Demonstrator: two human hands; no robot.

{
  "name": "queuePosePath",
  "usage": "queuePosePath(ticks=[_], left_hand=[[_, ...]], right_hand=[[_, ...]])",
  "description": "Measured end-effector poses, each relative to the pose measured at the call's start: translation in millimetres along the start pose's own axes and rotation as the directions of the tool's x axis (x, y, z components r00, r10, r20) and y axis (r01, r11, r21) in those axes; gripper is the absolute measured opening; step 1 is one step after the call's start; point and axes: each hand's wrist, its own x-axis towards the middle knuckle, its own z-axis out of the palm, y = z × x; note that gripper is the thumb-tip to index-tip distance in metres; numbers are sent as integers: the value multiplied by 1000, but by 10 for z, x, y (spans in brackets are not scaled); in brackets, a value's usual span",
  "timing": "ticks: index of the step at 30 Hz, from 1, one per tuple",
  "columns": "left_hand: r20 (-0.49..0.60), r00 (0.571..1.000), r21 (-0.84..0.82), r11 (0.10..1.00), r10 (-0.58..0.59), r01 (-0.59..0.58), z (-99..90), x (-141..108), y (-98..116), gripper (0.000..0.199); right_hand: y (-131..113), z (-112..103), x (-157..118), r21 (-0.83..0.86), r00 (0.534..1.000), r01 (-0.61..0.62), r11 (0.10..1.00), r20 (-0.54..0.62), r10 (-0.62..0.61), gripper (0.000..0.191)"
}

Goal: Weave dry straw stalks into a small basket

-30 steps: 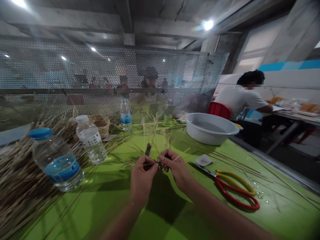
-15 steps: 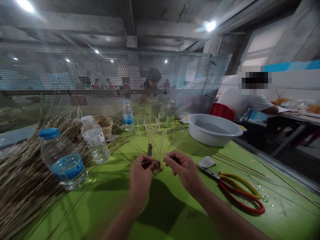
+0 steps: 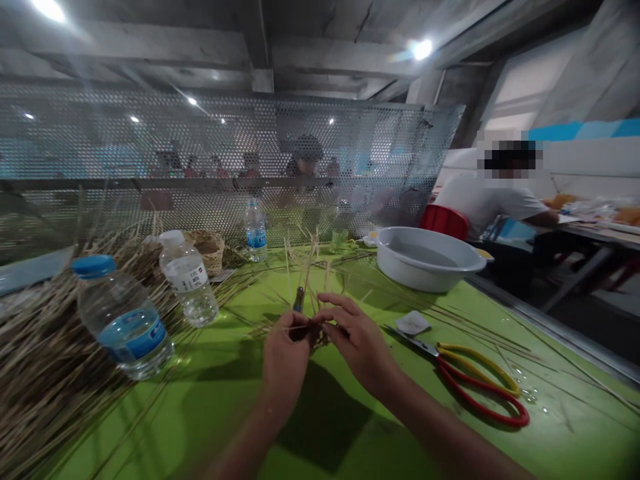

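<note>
A small woven straw piece (image 3: 323, 337) with long stalks standing up from it is between my hands, mostly hidden by the fingers. My left hand (image 3: 287, 350) is closed, thumb and fingers pinching the piece's left side. At its right side, my right hand (image 3: 357, 337) touches the stalks with thumb and fingertips, the upper fingers stretched out over it. Upright straw stalks (image 3: 311, 267) rise just behind the fingers. Close behind my left hand is a dark-handled tool (image 3: 299, 299); its kind is unclear.
Scissors (image 3: 480, 380) with red and yellow handles and a white scrap (image 3: 413, 323) lie right. A grey basin (image 3: 425, 263) stands behind them. Left are a blue-capped bottle (image 3: 125, 320), a white-capped bottle (image 3: 189, 280), a straw heap (image 3: 50, 373) and a wicker basket (image 3: 213, 250). A co-worker (image 3: 480, 200) sits right.
My right hand has moved left onto the woven piece, its fingers spreading from a pinch. The stalks have shifted and the piece is more hidden. My left hand keeps its hold.
</note>
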Motion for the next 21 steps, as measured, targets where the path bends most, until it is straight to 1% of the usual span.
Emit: queuePosePath(ticks=[5, 9, 13, 17, 21], left_hand=[[21, 1000, 23, 1000, 18, -18, -15, -13, 6, 10], [54, 998, 20, 999, 32, -33, -45, -7, -12, 9], [77, 996, -11, 999, 50, -49, -61, -2, -20, 7], [107, 994, -81, 997, 22, -13, -50, -12, 11, 8], [135, 991, -133, 990, -21, 40, -36, -28, 34, 12]], right_hand=[[41, 5, -4, 34, 998, -53, 998, -16, 53, 21], [116, 22, 16, 40, 1000, -21, 999, 24, 20, 20], [128, 5, 44, 59, 998, -53, 997, 46, 50, 16], [114, -15, 59, 95, 996, -86, 992, 13, 85, 12], [120, -16, 61, 74, 996, -85, 994, -33, 88, 13]])
